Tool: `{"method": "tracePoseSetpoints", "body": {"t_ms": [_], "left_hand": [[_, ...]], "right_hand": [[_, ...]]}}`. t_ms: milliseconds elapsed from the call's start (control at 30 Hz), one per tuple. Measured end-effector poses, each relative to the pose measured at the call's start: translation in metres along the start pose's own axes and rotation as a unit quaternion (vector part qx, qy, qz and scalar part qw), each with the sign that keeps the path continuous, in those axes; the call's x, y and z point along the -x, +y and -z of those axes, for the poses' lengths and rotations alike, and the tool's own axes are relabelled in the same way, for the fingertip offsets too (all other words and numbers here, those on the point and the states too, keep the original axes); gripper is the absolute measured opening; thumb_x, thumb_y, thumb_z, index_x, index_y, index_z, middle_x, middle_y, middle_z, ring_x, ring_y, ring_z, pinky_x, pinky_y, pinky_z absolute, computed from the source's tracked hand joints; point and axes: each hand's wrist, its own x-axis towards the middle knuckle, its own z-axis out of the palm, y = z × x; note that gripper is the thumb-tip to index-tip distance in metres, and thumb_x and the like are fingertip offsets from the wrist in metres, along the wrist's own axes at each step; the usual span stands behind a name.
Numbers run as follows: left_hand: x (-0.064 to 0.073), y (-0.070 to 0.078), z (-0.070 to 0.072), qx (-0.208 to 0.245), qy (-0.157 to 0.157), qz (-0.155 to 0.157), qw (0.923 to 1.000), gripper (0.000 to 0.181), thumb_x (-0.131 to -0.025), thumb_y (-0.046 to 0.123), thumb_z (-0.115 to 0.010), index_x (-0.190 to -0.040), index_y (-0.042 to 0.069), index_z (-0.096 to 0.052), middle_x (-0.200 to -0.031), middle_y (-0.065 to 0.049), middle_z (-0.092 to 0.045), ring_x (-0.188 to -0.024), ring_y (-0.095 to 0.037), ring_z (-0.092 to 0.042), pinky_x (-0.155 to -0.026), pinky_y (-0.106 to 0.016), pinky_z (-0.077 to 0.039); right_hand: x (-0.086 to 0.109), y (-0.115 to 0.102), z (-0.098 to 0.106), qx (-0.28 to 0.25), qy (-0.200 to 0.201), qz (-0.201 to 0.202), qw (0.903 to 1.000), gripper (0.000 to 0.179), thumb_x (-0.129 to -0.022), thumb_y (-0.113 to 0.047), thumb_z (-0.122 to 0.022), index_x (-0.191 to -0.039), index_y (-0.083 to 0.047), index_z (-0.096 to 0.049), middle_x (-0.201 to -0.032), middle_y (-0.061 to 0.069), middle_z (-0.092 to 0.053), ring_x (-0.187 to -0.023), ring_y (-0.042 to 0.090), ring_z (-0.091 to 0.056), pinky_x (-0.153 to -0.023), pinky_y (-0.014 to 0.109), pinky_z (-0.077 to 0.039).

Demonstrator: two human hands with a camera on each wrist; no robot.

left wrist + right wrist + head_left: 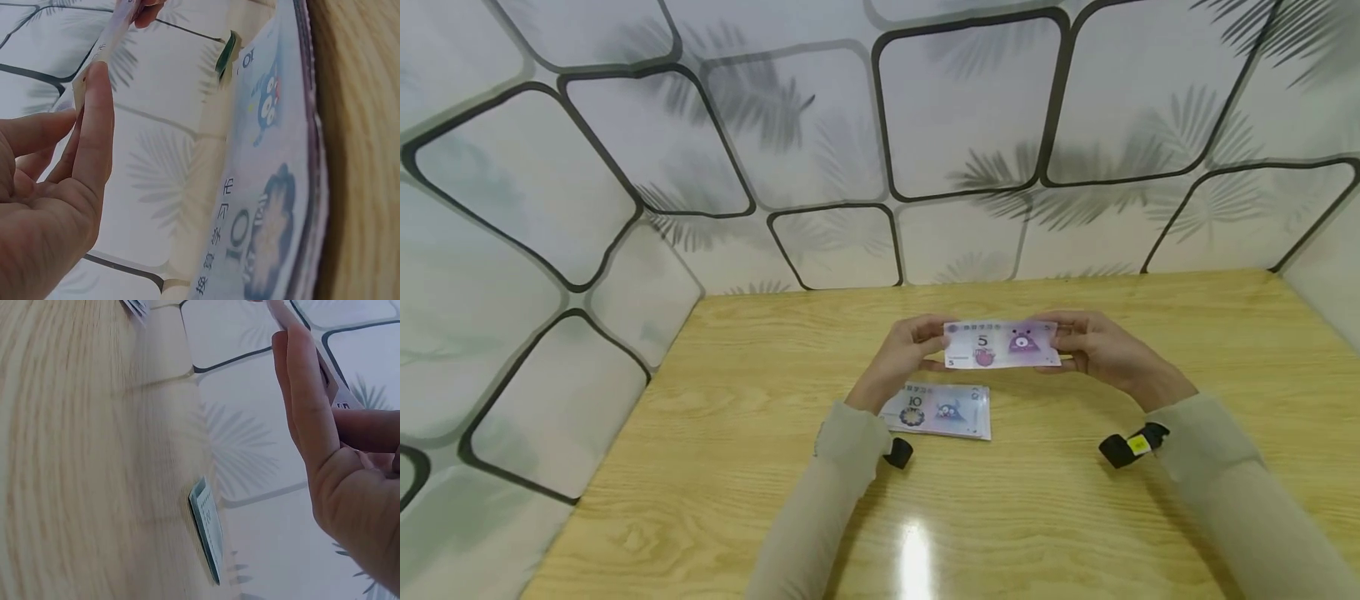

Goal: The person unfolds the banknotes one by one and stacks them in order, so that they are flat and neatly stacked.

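Note:
Both hands hold up a purple play banknote (pixel 1000 354) marked 5, with a one-eyed cartoon monster on it. My left hand (pixel 906 350) pinches its left end between thumb and fingers. At the other end, my right hand (pixel 1101 350) pinches it the same way. Below and nearer lies a stack of bluish play banknotes (pixel 951 414) marked 10, its left end partly behind the left wrist. The left wrist view shows this stack (pixel 269 156) close up, several notes thick.
A green folded note (pixel 206 528) lies on the wooden table (pixel 715 467) near the wall in the right wrist view. A patterned wall (pixel 962 108) runs along the back and left. Black wrist devices (pixel 1123 450) hang below the sleeves.

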Motion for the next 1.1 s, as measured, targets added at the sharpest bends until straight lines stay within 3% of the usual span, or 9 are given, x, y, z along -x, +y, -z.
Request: {"method": "tracePoseSetpoints", "body": {"t_ms": [167,467,900,1100], "left_hand": [[0.004,0.0,0.004,0.016,-0.001,0.006,0.9999,0.035,-0.105,-0.004,-0.049,-0.138,-0.002,-0.058,-0.115,-0.015,-0.063,-0.096,-0.023,-0.065,-0.086,-0.045,-0.06],[0.01,-0.002,0.01,0.039,-0.006,0.004,0.9992,0.035,-0.105,-0.006,-0.046,-0.139,-0.005,-0.055,-0.1,-0.007,-0.063,-0.091,-0.02,-0.065,-0.079,-0.04,-0.062],[0.021,-0.001,0.018,0.037,0.002,0.011,0.9993,0.037,-0.104,-0.006,-0.047,-0.141,-0.005,-0.053,-0.099,-0.007,-0.061,-0.089,-0.017,-0.06,-0.081,-0.043,-0.062],[0.024,0.002,0.019,0.04,-0.001,0.009,0.9991,0.038,-0.105,-0.006,-0.047,-0.142,-0.006,-0.051,-0.103,-0.009,-0.062,-0.092,-0.019,-0.062,-0.08,-0.044,-0.062]], "right_hand": [[-0.002,0.001,-0.005,0.005,-0.018,0.009,0.9998,0.041,-0.106,0.007,-0.039,-0.132,-0.011,-0.066,-0.131,0.01,-0.053,-0.108,0.025,-0.067,-0.093,0.047,-0.055],[-0.006,0.002,-0.011,0.007,-0.042,0.029,0.9987,0.044,-0.102,0.012,-0.045,-0.13,-0.011,-0.069,-0.126,0.003,-0.067,-0.106,0.024,-0.069,-0.087,0.042,-0.058],[-0.003,0.003,-0.019,0.018,0.038,0.012,0.999,0.033,-0.098,0.01,-0.059,-0.107,-0.017,-0.075,-0.099,0.004,-0.07,-0.085,0.017,-0.069,-0.072,0.033,-0.063],[-0.006,0.004,-0.024,0.069,0.049,-0.014,0.9963,0.024,-0.096,0.008,-0.062,-0.118,0.0,-0.062,-0.099,0.004,-0.068,-0.086,0.018,-0.067,-0.073,0.038,-0.063]]}}
